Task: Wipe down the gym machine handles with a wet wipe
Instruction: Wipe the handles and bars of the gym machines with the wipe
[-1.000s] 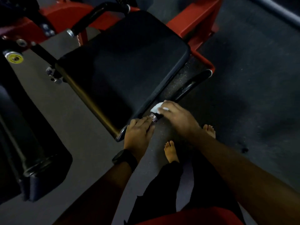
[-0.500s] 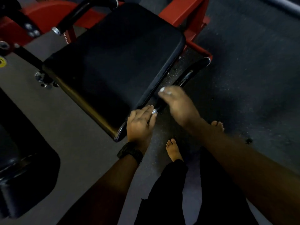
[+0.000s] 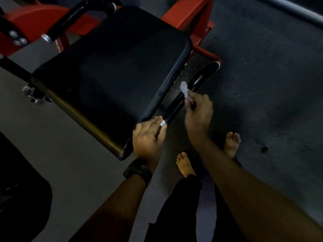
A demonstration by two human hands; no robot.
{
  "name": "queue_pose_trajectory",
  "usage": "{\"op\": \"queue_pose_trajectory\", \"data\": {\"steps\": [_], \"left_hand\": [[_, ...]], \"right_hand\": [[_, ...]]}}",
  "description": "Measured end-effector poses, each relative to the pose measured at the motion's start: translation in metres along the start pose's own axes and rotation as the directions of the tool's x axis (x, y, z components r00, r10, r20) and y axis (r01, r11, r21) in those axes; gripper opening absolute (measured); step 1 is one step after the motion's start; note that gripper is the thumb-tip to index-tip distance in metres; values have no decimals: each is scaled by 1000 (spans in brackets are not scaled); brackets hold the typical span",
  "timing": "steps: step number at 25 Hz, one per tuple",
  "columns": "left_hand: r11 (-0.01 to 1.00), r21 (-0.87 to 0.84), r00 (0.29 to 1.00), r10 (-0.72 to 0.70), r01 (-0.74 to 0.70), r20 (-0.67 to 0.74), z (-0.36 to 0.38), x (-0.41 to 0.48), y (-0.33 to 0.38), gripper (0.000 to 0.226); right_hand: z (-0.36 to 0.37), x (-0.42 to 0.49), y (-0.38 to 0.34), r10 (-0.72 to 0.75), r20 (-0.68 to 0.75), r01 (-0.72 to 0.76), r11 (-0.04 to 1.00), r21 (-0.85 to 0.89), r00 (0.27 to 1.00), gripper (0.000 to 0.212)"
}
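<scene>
A black handle bar point(image 3: 176, 105) runs along the right side of the machine's black seat pad point(image 3: 111, 74), ending in a silver cap point(image 3: 164, 123) near me. My left hand point(image 3: 148, 137) rests on that near end with fingers laid flat over the cap. My right hand point(image 3: 197, 112) pinches a small white wet wipe point(image 3: 185, 89) at its fingertips, held just above the middle of the handle. A second black handle point(image 3: 75, 20) with a silver end sits at the far left of the seat.
Red machine frame point(image 3: 190, 16) surrounds the seat at the back and right. A black padded part point(image 3: 21, 189) fills the lower left. My bare feet point(image 3: 185, 165) stand on dark rubber floor point(image 3: 271, 84) below the handle. A grey bar point(image 3: 295, 11) crosses the top right corner.
My right hand has moved along the handle away from me, from near the silver cap to the bar's middle, and the wipe now sticks up from its fingertips. My left hand stays on the near end.
</scene>
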State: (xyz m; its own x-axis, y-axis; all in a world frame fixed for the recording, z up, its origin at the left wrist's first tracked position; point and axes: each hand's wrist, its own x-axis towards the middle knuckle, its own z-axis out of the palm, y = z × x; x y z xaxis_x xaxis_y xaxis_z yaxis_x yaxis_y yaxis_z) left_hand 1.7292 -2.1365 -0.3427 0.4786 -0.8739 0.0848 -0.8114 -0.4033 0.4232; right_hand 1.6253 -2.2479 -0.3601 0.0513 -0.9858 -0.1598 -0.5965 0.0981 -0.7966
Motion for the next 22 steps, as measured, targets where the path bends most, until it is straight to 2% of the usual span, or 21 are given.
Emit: {"op": "queue_pose_trajectory", "data": {"steps": [1,3,5,10,12,13,14,16,18,19,20,21,22], "left_hand": [[1000,7,1000,7,-7,-4,0,1,-1,31],[999,19,1000,30,-30,-3,0,2,-3,32],[999,24,999,45,-45,11,-1,2,-7,31],[1000,19,1000,23,-24,18,-2,2,-6,29],[1000,18,999,17,-18,34,-4,2,-4,30],[1000,20,999,17,-18,41,-5,2,-3,31],[1000,23,999,15,-16,40,-5,3,-2,33],[1000,16,1000,6,-6,19,-3,2,0,33],[1000,6,1000,0,0,8,-1,0,0,31],[1000,3,1000,-6,6,6,-1,0,1,29],[1000,2,1000,-7,7,5,-3,0,1,28],[1000,0,1000,-2,2,7,-4,0,1,27],[1000,1,1000,3,-3,9,-4,0,2,27]], "right_hand": [[5,-11,-11,119,-34,-113,983,141,992,24],[18,-21,-25,249,-59,-216,917,336,967,16],[21,-18,-26,334,-96,-263,862,434,938,8],[21,-54,-26,458,78,-437,764,474,885,9],[21,-36,-24,542,46,-464,668,582,839,12],[22,-28,-23,563,25,-464,654,598,826,11],[22,-26,-22,542,15,-451,683,574,840,8],[20,-42,-19,425,41,-390,782,487,904,8],[16,-50,-12,270,28,-256,869,424,962,13],[13,-44,-6,137,-22,-120,924,362,990,16],[10,-34,-4,-87,-28,92,966,241,996,20],[7,-25,-3,-363,58,356,929,105,930,25],[4,-16,-2,-590,232,601,799,31,773,30]]}}
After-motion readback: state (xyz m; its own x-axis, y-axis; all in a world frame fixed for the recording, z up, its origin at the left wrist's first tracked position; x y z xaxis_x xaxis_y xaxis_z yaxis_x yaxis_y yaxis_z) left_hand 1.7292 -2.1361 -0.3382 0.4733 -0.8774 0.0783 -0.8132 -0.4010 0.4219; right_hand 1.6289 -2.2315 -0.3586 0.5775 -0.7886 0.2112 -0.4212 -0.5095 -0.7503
